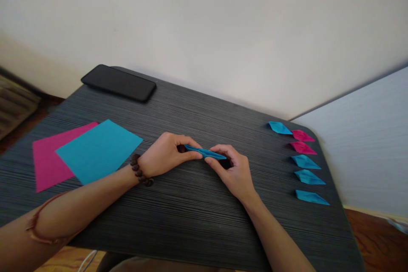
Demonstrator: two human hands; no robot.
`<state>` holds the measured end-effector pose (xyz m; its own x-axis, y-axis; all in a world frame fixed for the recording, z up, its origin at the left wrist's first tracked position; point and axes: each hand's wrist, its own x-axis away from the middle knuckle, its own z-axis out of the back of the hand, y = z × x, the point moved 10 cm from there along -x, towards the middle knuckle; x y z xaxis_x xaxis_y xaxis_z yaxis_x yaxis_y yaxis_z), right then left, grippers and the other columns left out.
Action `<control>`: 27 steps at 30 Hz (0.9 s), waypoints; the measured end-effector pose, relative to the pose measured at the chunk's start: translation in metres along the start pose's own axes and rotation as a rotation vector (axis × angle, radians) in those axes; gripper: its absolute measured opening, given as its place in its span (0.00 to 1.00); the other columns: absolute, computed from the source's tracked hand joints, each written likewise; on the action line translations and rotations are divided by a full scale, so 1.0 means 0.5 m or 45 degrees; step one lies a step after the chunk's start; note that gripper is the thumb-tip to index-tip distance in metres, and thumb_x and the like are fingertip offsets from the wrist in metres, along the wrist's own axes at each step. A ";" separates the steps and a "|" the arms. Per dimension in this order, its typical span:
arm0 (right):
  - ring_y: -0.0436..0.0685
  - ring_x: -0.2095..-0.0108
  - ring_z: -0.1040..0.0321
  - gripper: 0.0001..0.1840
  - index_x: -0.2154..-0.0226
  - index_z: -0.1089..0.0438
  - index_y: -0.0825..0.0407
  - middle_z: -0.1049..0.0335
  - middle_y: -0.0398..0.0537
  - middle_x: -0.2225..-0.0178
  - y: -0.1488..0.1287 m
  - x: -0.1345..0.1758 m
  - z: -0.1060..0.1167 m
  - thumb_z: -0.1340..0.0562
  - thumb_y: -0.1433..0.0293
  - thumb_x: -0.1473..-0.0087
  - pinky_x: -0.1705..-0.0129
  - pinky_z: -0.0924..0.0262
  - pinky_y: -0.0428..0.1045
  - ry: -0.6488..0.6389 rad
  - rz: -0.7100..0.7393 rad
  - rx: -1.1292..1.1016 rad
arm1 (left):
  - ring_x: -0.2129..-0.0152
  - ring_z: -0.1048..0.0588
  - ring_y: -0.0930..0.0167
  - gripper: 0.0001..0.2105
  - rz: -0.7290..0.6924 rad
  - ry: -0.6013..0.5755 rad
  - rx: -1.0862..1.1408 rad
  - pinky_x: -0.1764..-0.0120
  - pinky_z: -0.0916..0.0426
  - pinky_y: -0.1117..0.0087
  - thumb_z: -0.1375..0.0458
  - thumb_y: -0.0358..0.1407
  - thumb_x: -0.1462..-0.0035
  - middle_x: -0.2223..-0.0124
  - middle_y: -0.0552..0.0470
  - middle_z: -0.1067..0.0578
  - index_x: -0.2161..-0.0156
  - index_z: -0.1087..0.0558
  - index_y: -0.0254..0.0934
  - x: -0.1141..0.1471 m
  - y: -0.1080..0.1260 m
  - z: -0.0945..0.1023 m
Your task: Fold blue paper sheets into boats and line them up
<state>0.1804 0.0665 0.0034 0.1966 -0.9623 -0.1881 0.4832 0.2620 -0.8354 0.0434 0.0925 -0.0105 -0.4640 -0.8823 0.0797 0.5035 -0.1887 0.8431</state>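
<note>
A blue folded paper boat (205,152) is held between both hands over the middle of the table. My left hand (174,151) pinches its left end between thumb and fingers. At the right end, my right hand (234,170) grips it the same way, thumb nearer me and fingers on the far side. The boat looks long and narrow, with pointed ends. Part of each end is covered by the fingers. To the left of my left hand lies a flat blue paper sheet (100,151), overlapping a pink paper sheet (52,161).
Several folded blue and pink paper boats stand along the right side, including a pink one (304,148) and a blue one (310,196). A black phone (119,83) rests at the back left of the dark table (197,221). A pale wall (204,29) rises behind.
</note>
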 end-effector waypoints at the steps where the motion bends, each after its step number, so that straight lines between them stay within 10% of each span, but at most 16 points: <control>1: 0.53 0.67 0.30 0.08 0.65 0.30 0.49 0.27 0.43 0.67 0.000 0.000 0.000 0.37 0.65 0.50 0.63 0.36 0.48 0.008 -0.004 0.016 | 0.68 0.24 0.70 0.12 0.012 -0.003 0.020 0.63 0.32 0.72 0.42 0.45 0.48 0.64 0.56 0.21 0.62 0.23 0.42 0.000 -0.001 0.000; 13: 0.51 0.73 0.30 0.09 0.65 0.29 0.49 0.26 0.41 0.73 0.046 0.003 0.005 0.36 0.65 0.51 0.70 0.39 0.45 0.035 -0.294 -0.122 | 0.68 0.23 0.70 0.12 0.183 -0.053 0.105 0.66 0.32 0.75 0.41 0.43 0.49 0.66 0.57 0.20 0.63 0.22 0.40 -0.002 -0.015 -0.002; 22: 0.50 0.69 0.31 0.07 0.65 0.27 0.47 0.26 0.41 0.67 0.029 -0.005 0.014 0.37 0.67 0.49 0.63 0.39 0.47 0.007 -0.138 -0.020 | 0.71 0.25 0.74 0.13 0.071 -0.187 -0.007 0.67 0.34 0.76 0.49 0.39 0.41 0.71 0.57 0.22 0.55 0.26 0.39 -0.010 -0.008 -0.003; 27: 0.52 0.65 0.34 0.05 0.66 0.28 0.47 0.28 0.42 0.66 0.014 -0.005 0.006 0.39 0.69 0.48 0.60 0.41 0.49 -0.034 -0.054 0.101 | 0.68 0.27 0.72 0.11 -0.135 0.033 -0.223 0.64 0.34 0.72 0.48 0.38 0.42 0.64 0.54 0.23 0.57 0.26 0.39 -0.005 0.014 0.010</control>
<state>0.1859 0.0709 -0.0005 0.1970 -0.9705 -0.1387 0.5575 0.2273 -0.7985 0.0444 0.0954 -0.0022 -0.5034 -0.8638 -0.0197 0.5731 -0.3509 0.7406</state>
